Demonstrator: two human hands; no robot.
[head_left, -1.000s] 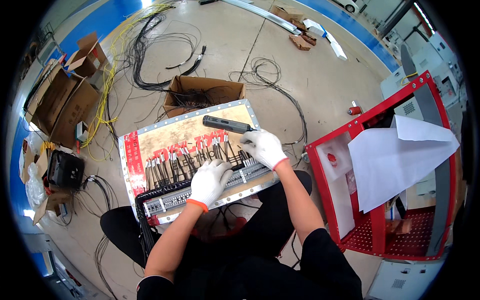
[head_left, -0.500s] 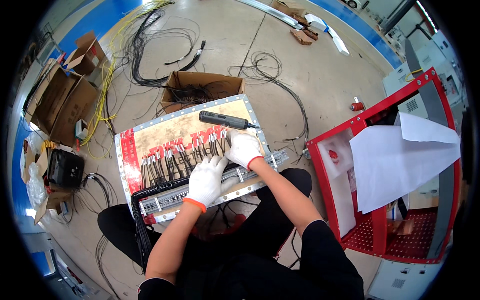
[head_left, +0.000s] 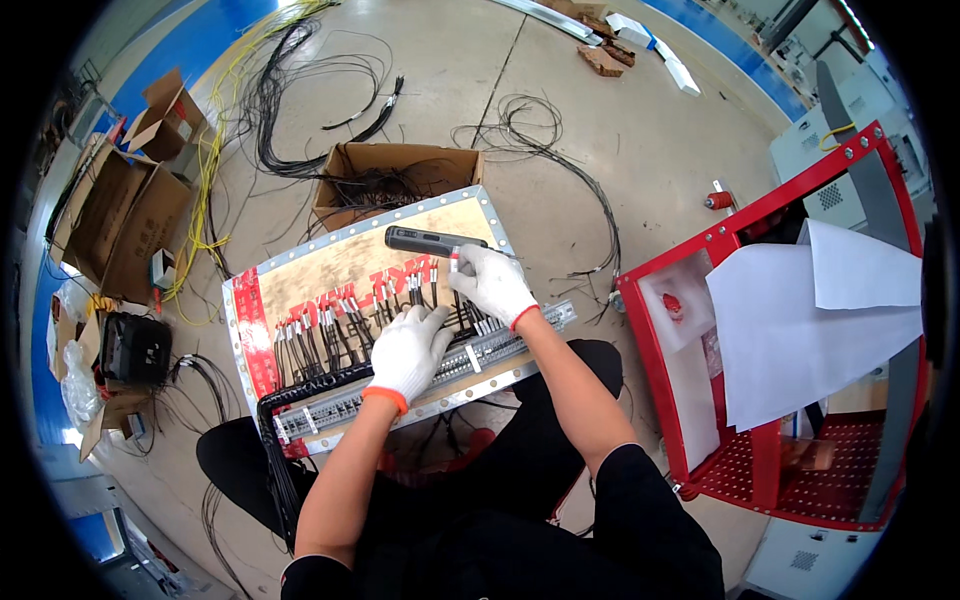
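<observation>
My left hand (head_left: pixel 408 352), in a white knitted glove, lies with fingers stretched over a black wire bundle (head_left: pixel 325 383) and the metal terminal rail (head_left: pixel 400 385) beside it. My right hand (head_left: pixel 494 284), gloved alike, is closed at the fingertips around a black wire with a white-sleeved end (head_left: pixel 455 262); the fingers hide most of it. Several black wires with white sleeves (head_left: pixel 330 320) fan out from the bundle across a wooden board (head_left: pixel 300 265) with a riveted metal edge. Just past my right fingertips lies a dark electric screwdriver (head_left: pixel 425 240).
Beyond the board stands a cardboard box (head_left: pixel 345 160) of black wires. A red metal frame (head_left: pixel 665 405) holding white sheets (head_left: pixel 790 330) rises at the right. Wire coils (head_left: pixel 530 125) lie on the floor. Cartons (head_left: pixel 130 225), yellow cable (head_left: pixel 213 200) and a black case (head_left: pixel 135 345) are at the left.
My right hand has lifted away from the rail toward the screwdriver, with a white-sleeved wire end now at its fingertips. My left hand's fingers have drawn closer together on the bundle.
</observation>
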